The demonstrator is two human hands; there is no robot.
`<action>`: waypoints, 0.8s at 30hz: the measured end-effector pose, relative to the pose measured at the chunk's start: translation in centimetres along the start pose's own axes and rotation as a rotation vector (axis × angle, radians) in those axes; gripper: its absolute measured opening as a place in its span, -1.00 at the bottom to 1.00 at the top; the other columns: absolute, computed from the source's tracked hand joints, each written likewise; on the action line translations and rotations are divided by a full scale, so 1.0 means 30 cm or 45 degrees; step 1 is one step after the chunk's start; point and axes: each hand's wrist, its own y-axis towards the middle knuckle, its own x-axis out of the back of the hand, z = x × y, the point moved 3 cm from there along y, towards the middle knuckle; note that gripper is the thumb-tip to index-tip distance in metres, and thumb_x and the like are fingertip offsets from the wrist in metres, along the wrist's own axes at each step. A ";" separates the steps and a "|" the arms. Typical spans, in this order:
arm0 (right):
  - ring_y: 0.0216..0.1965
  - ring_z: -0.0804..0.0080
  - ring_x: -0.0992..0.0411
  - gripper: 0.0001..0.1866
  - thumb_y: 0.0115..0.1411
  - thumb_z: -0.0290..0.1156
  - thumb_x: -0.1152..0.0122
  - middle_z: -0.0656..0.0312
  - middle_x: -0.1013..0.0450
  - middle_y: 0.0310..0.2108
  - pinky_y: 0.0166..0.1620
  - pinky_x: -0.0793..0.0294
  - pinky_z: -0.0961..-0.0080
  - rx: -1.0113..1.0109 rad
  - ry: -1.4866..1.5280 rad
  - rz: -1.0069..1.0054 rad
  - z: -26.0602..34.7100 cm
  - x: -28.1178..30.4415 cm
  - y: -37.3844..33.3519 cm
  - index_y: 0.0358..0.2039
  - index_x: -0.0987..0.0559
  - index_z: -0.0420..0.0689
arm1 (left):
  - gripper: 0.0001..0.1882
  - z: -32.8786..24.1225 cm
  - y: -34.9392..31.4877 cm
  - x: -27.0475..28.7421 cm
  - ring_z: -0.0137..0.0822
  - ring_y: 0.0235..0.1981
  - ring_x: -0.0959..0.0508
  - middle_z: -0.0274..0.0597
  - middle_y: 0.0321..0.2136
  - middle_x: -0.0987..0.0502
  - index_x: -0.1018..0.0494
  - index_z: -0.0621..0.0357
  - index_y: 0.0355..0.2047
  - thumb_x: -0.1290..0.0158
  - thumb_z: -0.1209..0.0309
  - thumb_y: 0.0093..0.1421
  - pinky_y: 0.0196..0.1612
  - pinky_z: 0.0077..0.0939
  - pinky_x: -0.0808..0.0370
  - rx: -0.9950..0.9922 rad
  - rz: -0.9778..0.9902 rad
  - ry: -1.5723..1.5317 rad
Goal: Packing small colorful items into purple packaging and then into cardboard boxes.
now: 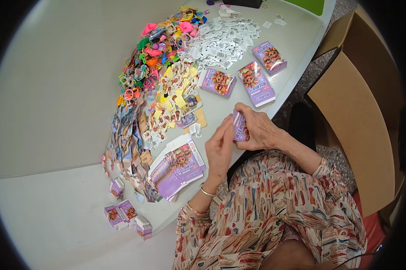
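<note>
Over the table's near edge I hold a small purple printed box [240,127]. My right hand [261,130] wraps round it from the right, with thumb and fingers along its sides. Against its left end press the closed fingers of my left hand [220,150], a bangle on that wrist. Just beyond stand or lie three purple boxes: one on the left [218,83], one in the middle [256,83] and one farther right [269,57]. Left of my left hand, a fanned stack of flat purple cartons [178,168] rests on the table.
Across the white table [297,33] stretch piles of white packets [223,40], colourful plastic trinkets [153,58], small printed cards [171,90] and folded paper pieces [126,130]. Several smaller purple boxes [121,213] sit at the lower left. An open cardboard carton [360,121] stands to my right.
</note>
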 end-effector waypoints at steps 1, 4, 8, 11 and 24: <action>-0.28 -0.11 -0.44 -0.16 -0.17 -0.30 -0.32 -0.17 -0.39 -0.33 -0.25 -0.46 0.14 -0.006 0.001 0.001 -0.001 -0.001 -0.003 0.09 -0.10 -0.29 | -0.63 -0.001 0.013 0.005 -0.35 0.02 -0.46 -0.03 -0.03 -0.49 -0.34 0.36 0.09 0.04 0.49 0.30 0.07 -0.52 -0.38 0.162 0.008 -0.181; -0.25 -0.09 -0.44 -0.13 -0.18 -0.29 -0.34 -0.16 -0.38 -0.26 -0.23 -0.47 0.14 -0.026 -0.153 -0.012 0.000 0.001 -0.008 0.10 -0.11 -0.30 | -0.72 -0.007 0.041 0.014 -0.46 -0.09 -0.49 -0.13 -0.13 -0.54 -0.43 0.38 -0.03 -0.01 0.50 0.27 0.00 -0.59 -0.41 0.358 0.037 -0.431; -0.18 -0.10 -0.42 -0.13 -0.19 -0.30 -0.37 -0.16 -0.36 -0.18 -0.20 -0.48 0.15 0.059 -0.269 -0.050 0.017 -0.001 -0.012 0.10 -0.12 -0.30 | -0.77 -0.001 0.043 0.010 -0.53 -0.20 -0.52 -0.22 -0.22 -0.57 -0.47 0.38 -0.11 -0.03 0.51 0.25 -0.10 -0.63 -0.45 0.291 0.032 -0.278; -0.15 -0.12 -0.41 -0.12 -0.20 -0.31 -0.39 -0.18 -0.35 -0.17 -0.17 -0.47 0.17 0.045 -0.248 -0.033 0.021 -0.003 -0.009 0.09 -0.11 -0.30 | -0.77 0.004 0.042 0.008 -0.55 -0.27 -0.53 -0.25 -0.29 -0.58 -0.48 0.37 -0.11 -0.04 0.52 0.24 -0.17 -0.65 -0.47 0.193 -0.034 -0.088; -0.23 -0.09 -0.41 -0.14 -0.16 -0.31 -0.34 -0.12 -0.31 -0.21 -0.26 -0.47 0.15 0.071 -0.191 -0.113 0.006 -0.019 -0.022 0.09 -0.10 -0.32 | -0.69 -0.056 0.003 -0.014 -0.20 -0.29 -0.61 0.04 -0.27 -0.59 -0.44 0.39 -0.06 0.02 0.62 0.17 -0.23 -0.45 -0.51 0.003 -0.029 0.548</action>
